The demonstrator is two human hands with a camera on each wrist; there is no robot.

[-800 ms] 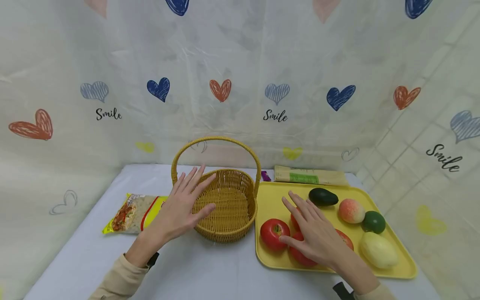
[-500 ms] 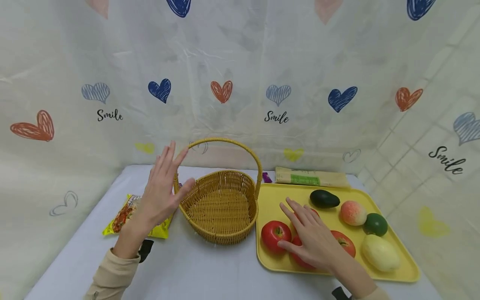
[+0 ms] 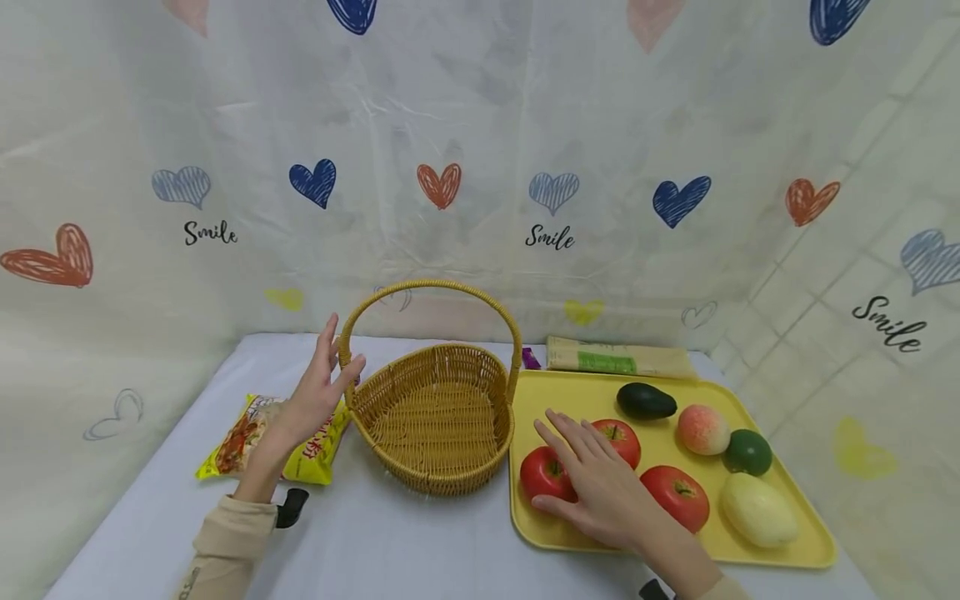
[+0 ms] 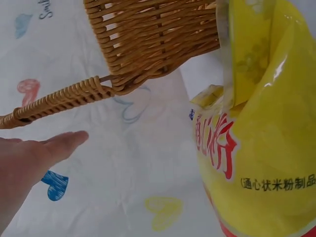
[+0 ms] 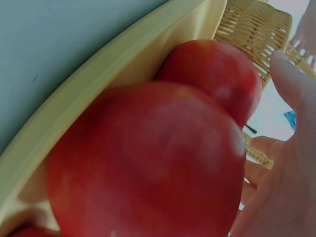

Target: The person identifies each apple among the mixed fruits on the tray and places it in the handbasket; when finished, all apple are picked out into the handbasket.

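My left hand [image 3: 307, 408] is beside the left side of the basket handle [image 3: 431, 284], its fingers pointing up and its thumb out toward the wicker basket [image 3: 442, 482]. In the left wrist view, that hand [image 4: 34, 158] lies just below the handle [image 4: 59, 102]. My right hand [image 3: 600, 492] is spread over the red apples on the yellow tray [image 3: 547, 400], hiding part of them. One apple [image 3: 546, 473] shows by its thumb, another [image 3: 618, 442] beyond its fingers, a third [image 3: 678, 496] to its right. The right wrist view has a large apple [image 5: 148, 158] beside the palm.
A yellow food bag [image 3: 322, 454] lies left of the basket, partly behind my left forearm. On the tray are an avocado [image 3: 645, 401], a peach [image 3: 702, 430], a round green fruit [image 3: 747, 452] and a pale yellow fruit [image 3: 759, 510]. A beige packet [image 3: 618, 357] lies behind it.
My left hand has moved left, from in front of the basket to the side of its handle. The right hand has shifted slightly left and down over the apples.
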